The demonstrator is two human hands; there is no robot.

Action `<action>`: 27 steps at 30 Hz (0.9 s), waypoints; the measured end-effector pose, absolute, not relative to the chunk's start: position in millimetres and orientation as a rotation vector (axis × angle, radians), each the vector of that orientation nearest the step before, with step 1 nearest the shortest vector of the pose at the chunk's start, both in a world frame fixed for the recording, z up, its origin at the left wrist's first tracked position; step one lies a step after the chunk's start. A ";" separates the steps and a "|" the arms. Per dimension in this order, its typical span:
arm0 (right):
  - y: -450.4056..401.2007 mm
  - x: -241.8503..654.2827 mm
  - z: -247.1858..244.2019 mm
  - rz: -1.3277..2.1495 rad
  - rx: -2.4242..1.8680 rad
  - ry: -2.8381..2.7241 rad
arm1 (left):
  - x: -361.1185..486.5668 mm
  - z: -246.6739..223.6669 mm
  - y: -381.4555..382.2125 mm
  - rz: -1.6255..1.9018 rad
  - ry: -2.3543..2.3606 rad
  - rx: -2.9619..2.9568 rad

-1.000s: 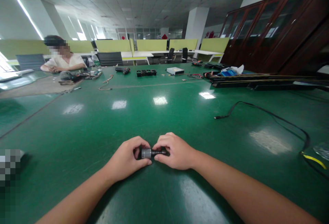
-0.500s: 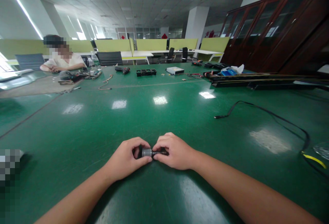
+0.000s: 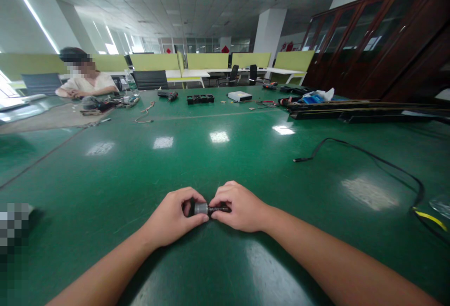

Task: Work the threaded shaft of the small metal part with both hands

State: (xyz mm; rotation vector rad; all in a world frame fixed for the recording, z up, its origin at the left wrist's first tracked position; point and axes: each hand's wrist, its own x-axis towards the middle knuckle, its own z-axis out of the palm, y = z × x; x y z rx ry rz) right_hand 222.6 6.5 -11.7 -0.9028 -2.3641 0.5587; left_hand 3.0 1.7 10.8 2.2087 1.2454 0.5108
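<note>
A small metal part (image 3: 201, 208) with a silver cylinder and a dark, ridged shaft lies sideways between my hands, low over the green table (image 3: 183, 160). My left hand (image 3: 177, 212) is closed on its silver cylinder end, thumb below and fingers above. From the other side, my right hand (image 3: 237, 206) has its fingers and thumb around the dark shaft. The fingertips of both hands are close together near the middle of the part. Its left end is partly hidden by my left fingers.
A black cable (image 3: 369, 154) curves over the table's right side. Black rails (image 3: 316, 110), a white box (image 3: 240, 96), a black module (image 3: 200, 99) and a power drill (image 3: 168, 95) lie farther back. A person (image 3: 87, 81) sits at the far left.
</note>
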 end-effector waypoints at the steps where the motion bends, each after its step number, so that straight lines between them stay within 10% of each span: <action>1: 6.5 222.8 -11.7 0.556 -0.900 -2.366 | 3.0 10.8 1.4 0.511 1.251 2.210; 27: 7.3 227.3 -8.0 0.557 -0.903 -2.382 | 3.1 9.8 0.4 0.503 1.266 2.202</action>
